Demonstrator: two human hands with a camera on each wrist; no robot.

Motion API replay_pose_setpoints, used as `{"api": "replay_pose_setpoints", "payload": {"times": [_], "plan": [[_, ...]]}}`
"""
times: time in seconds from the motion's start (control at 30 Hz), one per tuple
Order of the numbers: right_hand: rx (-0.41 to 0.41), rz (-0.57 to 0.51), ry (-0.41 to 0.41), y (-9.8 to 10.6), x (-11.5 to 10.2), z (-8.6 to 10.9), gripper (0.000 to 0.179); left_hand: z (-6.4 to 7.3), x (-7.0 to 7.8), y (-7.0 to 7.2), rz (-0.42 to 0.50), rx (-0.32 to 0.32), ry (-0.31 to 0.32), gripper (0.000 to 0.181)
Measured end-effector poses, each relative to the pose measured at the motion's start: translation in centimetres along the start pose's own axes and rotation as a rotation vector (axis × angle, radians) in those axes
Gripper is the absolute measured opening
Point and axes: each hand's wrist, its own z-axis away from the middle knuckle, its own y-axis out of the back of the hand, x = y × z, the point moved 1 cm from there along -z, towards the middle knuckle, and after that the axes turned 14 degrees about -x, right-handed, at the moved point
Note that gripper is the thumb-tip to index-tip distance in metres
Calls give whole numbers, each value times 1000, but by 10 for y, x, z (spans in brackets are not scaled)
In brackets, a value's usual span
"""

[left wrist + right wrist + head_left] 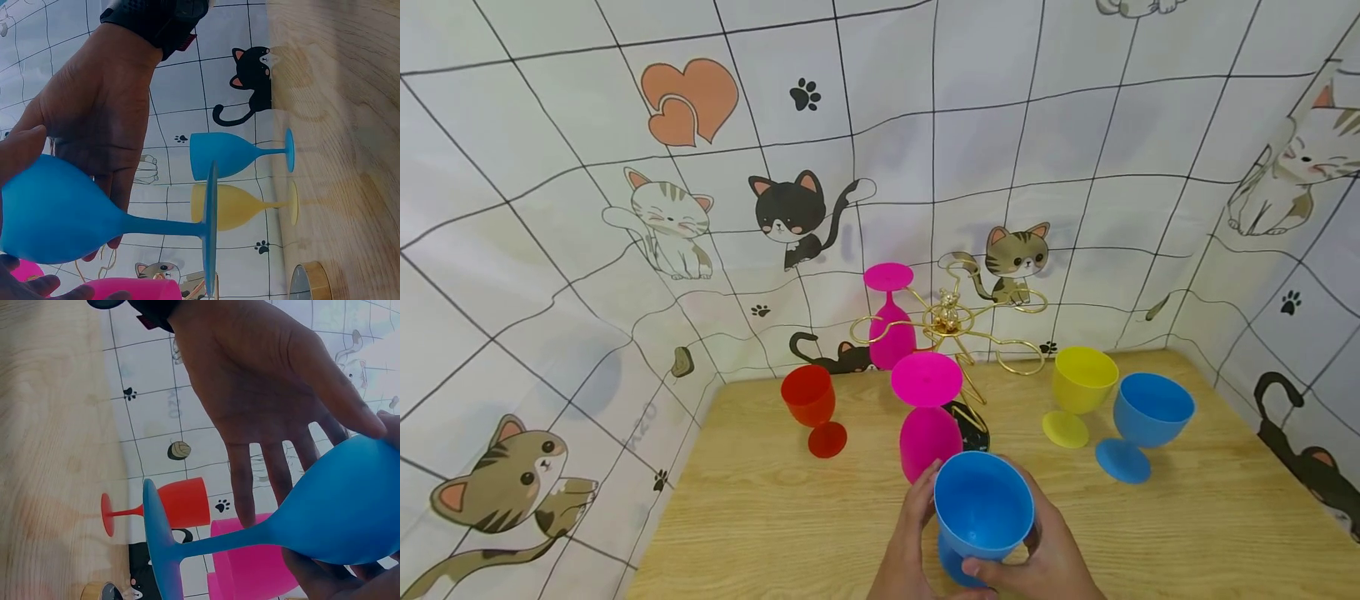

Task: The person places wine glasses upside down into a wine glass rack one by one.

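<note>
A blue plastic goblet (983,504) is held upright between both hands at the bottom middle of the head view. My left hand (912,537) grips its bowl from the left, fingers behind and thumb in front. From the right, my right hand (1051,546) grips the same bowl, its thumb across the front. In the left wrist view, the goblet's foot (210,228) is raised off the wooden table. Just beyond the hands, two pink goblets (931,442) (891,333) hang upside down from a gold wire rack (951,321).
A red goblet (811,398) stands left of the rack. To the right stand a yellow goblet (1084,379) and another blue goblet (1152,410). The rack has a dark round base (967,429) and bare loops on its right. Cat-printed cloth (895,150) encloses the wooden table (752,517).
</note>
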Motion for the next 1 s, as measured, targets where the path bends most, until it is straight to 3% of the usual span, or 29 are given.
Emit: {"api": "replay_pose_setpoints", "payload": {"times": [0.2,0.33,0.6,1.0], "plan": [[-2,-19,-49,-6,2,1,88,-1,-3,-1,68,-12,-38,97],[16,-16,-36,-10,1,2,86,-2,-5,-3,98,-6,-72,96],[56,40,-18,-13,-1,3,84,-4,-5,-3,176,-7,-29,92],[32,-6,-79,-14,7,1,93,-4,-5,-2,148,23,57,90]]}}
